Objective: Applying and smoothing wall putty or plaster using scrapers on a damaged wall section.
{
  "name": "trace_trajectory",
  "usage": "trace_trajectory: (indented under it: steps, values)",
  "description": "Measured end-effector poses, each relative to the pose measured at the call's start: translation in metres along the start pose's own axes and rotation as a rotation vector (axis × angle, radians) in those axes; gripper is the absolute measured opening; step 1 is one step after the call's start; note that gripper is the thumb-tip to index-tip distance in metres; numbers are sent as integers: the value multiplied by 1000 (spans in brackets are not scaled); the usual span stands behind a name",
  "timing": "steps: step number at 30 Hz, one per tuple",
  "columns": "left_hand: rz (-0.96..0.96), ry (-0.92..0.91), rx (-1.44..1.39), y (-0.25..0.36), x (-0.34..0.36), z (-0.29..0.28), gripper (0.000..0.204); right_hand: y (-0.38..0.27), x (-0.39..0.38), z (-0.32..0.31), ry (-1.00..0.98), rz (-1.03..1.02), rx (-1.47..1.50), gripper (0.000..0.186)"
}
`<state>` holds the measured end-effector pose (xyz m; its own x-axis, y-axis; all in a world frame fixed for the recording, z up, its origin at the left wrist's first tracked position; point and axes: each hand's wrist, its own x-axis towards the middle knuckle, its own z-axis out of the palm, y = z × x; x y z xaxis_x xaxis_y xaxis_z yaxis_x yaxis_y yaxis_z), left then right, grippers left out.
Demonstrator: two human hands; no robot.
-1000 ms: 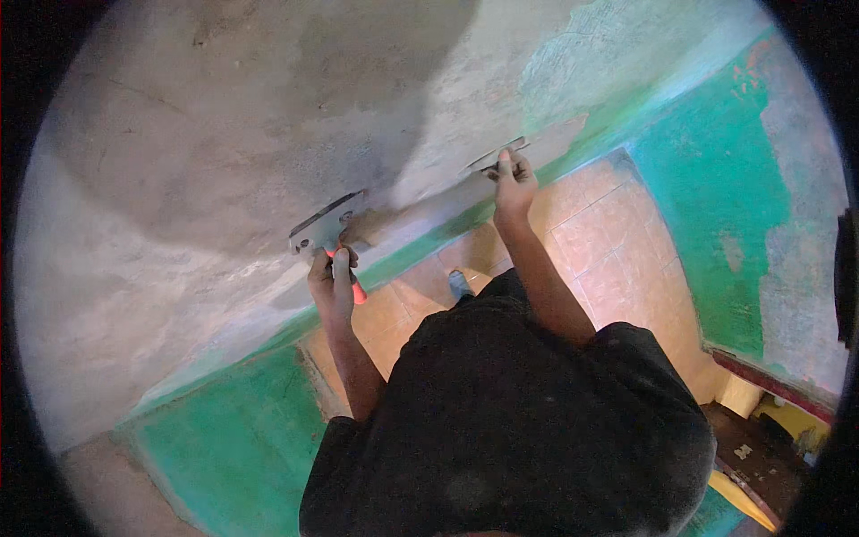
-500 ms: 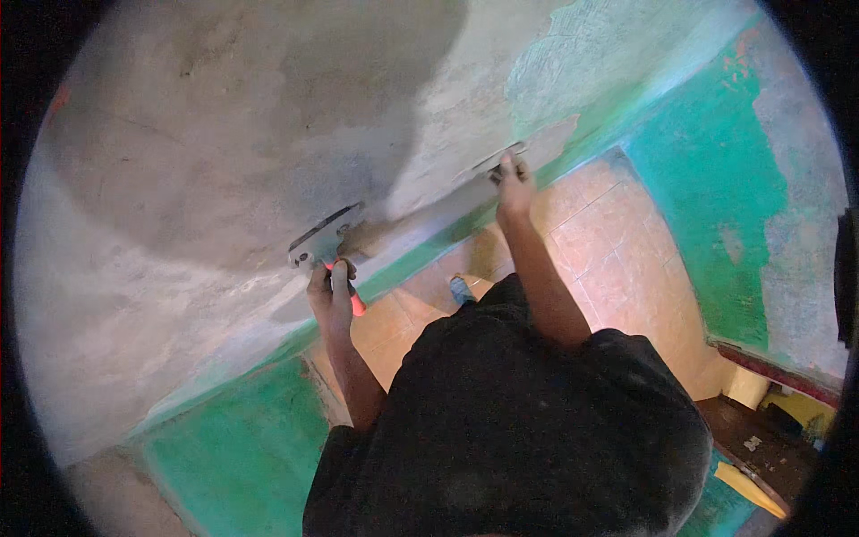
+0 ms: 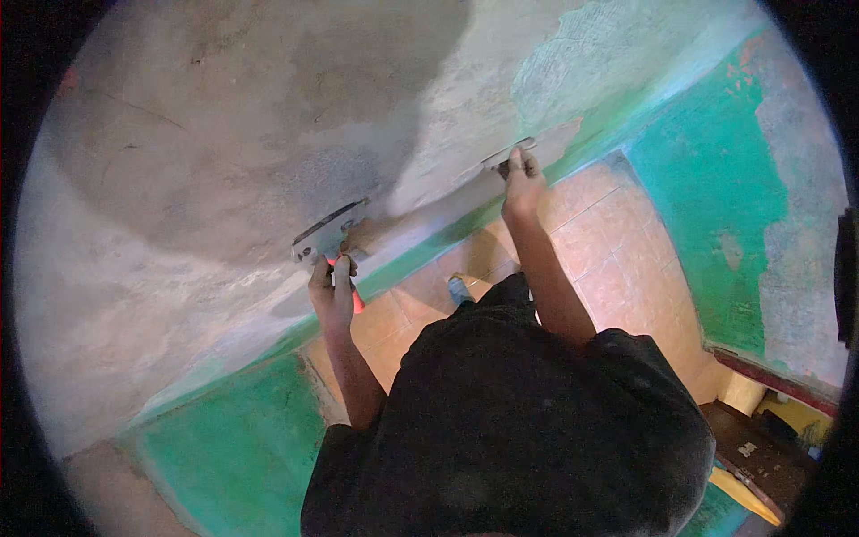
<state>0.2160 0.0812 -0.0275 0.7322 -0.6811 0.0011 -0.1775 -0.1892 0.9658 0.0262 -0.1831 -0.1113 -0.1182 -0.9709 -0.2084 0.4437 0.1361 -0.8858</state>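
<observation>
My left hand [image 3: 331,295] is closed round the red-orange handle of a wide putty knife [image 3: 322,236]. Its broad blade is tilted up in front of the wall and carries grey smears. Farther right, my right hand [image 3: 524,186] grips a flat-bladed scraper [image 3: 497,159] by its dark grip, and the blade lies at the wall [image 3: 447,143]; my fingers cover much of it, so its exact kind is unclear. A darker grey, damp-looking patch [image 3: 358,107] spreads over the wall above both tools. Pale, rough plaster surrounds it.
Green paint covers the wall at the right [image 3: 716,197] and a surface at the lower left [image 3: 237,438]. Below my arms runs a tiled floor [image 3: 617,259], with a blue and white shoe [image 3: 459,288] on it. A dark brown wooden surface [image 3: 756,452] stands at the lower right.
My right hand and its scraper have shifted slightly to the right, and the blade's angle has changed a little. My left hand with the putty knife stays almost in place.
</observation>
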Motion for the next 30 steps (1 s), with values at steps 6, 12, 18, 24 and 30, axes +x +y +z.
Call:
trace_trajectory:
  steps: [6, 12, 18, 24, 30]
  values:
    - [11, 1, -22, 3, -2, 1, 16, 23, 19, -12, 31, -115, -102, 22]
    - [22, 9, -7, -8, -1, -5, 14, 6, -18, 6, -15, -36, -95, 23]
    - [58, -1, -24, -9, 2, -5, 15, 0, -17, 4, -70, -90, -93, 22]
    - [16, 10, -41, -3, 0, -3, 15, -7, -8, 6, 24, -45, -67, 17]
    - [25, 5, -39, 0, -1, -1, 18, -1, -22, 9, -33, -41, -79, 21]
